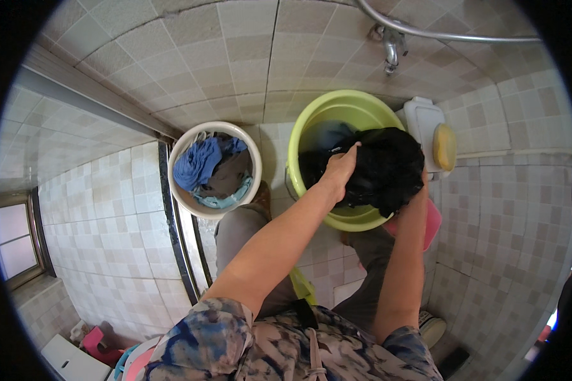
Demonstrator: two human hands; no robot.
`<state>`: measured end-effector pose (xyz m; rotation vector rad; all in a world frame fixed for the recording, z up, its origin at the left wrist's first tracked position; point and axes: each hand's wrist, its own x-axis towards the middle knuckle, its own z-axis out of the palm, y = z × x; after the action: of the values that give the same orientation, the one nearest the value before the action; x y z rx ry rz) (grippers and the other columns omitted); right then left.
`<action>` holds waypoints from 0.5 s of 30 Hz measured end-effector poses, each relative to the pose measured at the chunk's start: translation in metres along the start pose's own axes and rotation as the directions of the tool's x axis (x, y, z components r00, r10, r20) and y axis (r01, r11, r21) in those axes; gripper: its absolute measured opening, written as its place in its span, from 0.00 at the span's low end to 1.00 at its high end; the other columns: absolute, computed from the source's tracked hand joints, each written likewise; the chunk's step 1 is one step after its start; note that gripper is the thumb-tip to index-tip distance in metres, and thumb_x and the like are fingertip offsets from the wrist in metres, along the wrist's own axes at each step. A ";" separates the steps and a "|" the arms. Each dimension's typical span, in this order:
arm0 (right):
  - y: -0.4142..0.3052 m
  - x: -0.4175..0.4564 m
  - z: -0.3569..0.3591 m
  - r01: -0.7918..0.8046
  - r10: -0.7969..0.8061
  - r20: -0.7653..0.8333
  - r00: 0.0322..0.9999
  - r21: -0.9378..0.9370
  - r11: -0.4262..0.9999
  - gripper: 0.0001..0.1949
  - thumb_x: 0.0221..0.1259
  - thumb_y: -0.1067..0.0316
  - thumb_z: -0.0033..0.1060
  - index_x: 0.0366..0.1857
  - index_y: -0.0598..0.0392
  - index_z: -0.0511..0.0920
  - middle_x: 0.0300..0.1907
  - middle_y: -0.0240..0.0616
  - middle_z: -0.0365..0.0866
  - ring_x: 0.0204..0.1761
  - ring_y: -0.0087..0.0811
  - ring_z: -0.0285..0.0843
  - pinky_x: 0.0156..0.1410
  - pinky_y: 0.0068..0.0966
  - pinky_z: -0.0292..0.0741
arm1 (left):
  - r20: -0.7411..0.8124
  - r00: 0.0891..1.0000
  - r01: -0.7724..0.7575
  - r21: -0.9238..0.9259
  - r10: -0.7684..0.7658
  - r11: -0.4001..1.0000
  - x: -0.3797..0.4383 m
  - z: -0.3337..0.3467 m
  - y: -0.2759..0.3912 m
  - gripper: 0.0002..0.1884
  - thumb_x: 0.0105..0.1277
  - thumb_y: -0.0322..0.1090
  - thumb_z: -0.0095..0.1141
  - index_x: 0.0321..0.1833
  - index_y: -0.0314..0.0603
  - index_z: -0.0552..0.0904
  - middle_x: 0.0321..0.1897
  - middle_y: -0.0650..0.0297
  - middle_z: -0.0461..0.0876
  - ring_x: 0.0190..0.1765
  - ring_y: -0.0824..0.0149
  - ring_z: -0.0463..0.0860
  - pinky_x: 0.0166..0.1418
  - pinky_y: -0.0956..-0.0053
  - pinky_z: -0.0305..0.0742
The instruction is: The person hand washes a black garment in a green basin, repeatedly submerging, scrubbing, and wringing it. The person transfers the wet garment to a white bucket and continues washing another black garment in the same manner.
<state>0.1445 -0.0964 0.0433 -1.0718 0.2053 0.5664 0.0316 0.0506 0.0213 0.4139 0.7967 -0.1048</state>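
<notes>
A soaked-looking bundle of black cloth [383, 166] is held up between my two hands over a yellow-green plastic bucket [294, 143]. My left hand [342, 171] grips its left side, thumb pointing up. On the opposite side my right hand [420, 190] supports the bundle, its fingers mostly hidden by the fabric. Cloudy water [321, 129] shows inside the bucket, with more dark fabric [311, 159] in it at the left. Left of the bucket, a pale round basin [258, 178] contains blue cloth [198, 164], dark brown cloth [226, 176] and light teal cloth [225, 199].
A metal tap [391, 50] and a silver hose [448, 35] are on the tiled wall above. Yellow soap [444, 146] rests against a white container [424, 116] right of the bucket. A pink plastic item [431, 226] is beside my right forearm. A raised door sill [178, 228] runs along the left.
</notes>
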 end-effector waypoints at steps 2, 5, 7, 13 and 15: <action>-0.006 0.001 -0.006 -0.042 0.042 0.010 0.999 0.003 0.999 0.26 0.65 0.50 0.51 0.60 0.58 0.69 0.56 0.46 0.73 0.56 0.39 0.72 0.60 0.33 0.71 | 0.088 0.991 -0.099 -0.015 0.100 0.995 -0.003 0.003 0.000 0.26 0.65 0.50 0.52 0.53 0.31 0.77 0.49 0.55 0.79 0.49 0.62 0.78 0.51 0.69 0.74; -0.028 -0.024 0.020 0.065 -0.048 0.077 0.996 -0.239 0.969 0.28 0.59 0.54 0.60 0.61 0.58 0.68 0.56 0.47 0.72 0.58 0.39 0.71 0.61 0.32 0.70 | 0.030 0.971 -0.234 -0.058 0.236 0.971 -0.019 0.013 0.005 0.24 0.65 0.48 0.53 0.54 0.33 0.76 0.46 0.57 0.79 0.48 0.64 0.78 0.50 0.71 0.74; -0.027 -0.044 0.038 0.272 -0.209 0.174 0.962 -0.620 0.736 0.31 0.54 0.58 0.65 0.61 0.58 0.67 0.57 0.48 0.72 0.59 0.39 0.70 0.62 0.32 0.68 | -0.045 0.955 -0.295 -0.078 0.293 0.952 -0.017 0.020 0.001 0.23 0.65 0.47 0.53 0.54 0.34 0.76 0.44 0.58 0.80 0.47 0.65 0.77 0.50 0.72 0.73; 0.047 -0.122 0.107 0.537 -0.375 0.453 0.809 -0.829 0.157 0.30 0.43 0.73 0.61 0.58 0.55 0.69 0.52 0.52 0.76 0.53 0.47 0.77 0.58 0.33 0.72 | -0.168 0.839 -0.518 0.044 0.518 0.854 0.044 -0.018 -0.004 0.24 0.67 0.52 0.46 0.44 0.34 0.80 0.37 0.54 0.81 0.43 0.63 0.78 0.50 0.69 0.69; 0.049 -0.107 0.111 0.496 -0.405 0.431 0.806 -0.866 0.066 0.25 0.47 0.66 0.59 0.54 0.55 0.72 0.46 0.53 0.79 0.48 0.53 0.77 0.54 0.39 0.73 | -0.124 0.833 -0.522 0.148 0.540 0.840 0.049 -0.025 -0.003 0.23 0.68 0.51 0.42 0.42 0.34 0.80 0.37 0.54 0.81 0.41 0.60 0.78 0.49 0.68 0.69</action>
<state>0.0164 -0.0187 0.1039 -2.2641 -0.7112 0.0484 0.0480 0.0607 -0.0305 0.7436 0.8099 0.4175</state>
